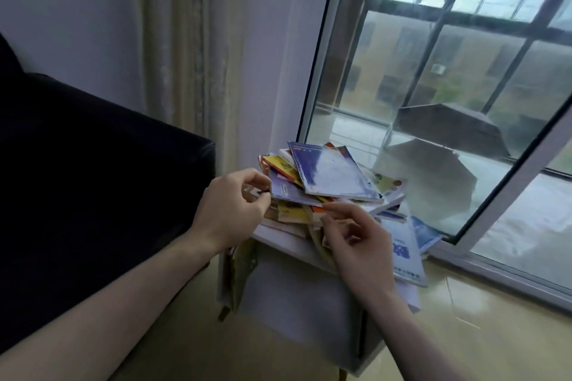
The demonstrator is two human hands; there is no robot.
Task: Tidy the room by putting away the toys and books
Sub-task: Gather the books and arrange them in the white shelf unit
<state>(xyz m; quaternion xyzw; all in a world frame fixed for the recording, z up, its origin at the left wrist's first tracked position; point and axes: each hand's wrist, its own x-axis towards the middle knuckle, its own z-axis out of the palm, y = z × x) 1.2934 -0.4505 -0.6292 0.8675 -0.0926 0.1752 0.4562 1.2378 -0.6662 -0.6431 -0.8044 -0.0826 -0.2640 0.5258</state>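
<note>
1. Glossy tan floor underfoot, with a black sofa at the left.
2. Right hand hovers at the pile's front edge, fingers loosely curled and apart, gripping nothing.
3. Left hand pinches a small object; I cannot tell what.
4. Messy pile of colourful paperback books sits atop a small white cabinet.
5. Beyond, beige curtain and sliding window.

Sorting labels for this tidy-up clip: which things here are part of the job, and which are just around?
Part of the job:
pile of books
white cabinet
left hand
right hand

Just around:
dark sofa
curtain
window
</note>
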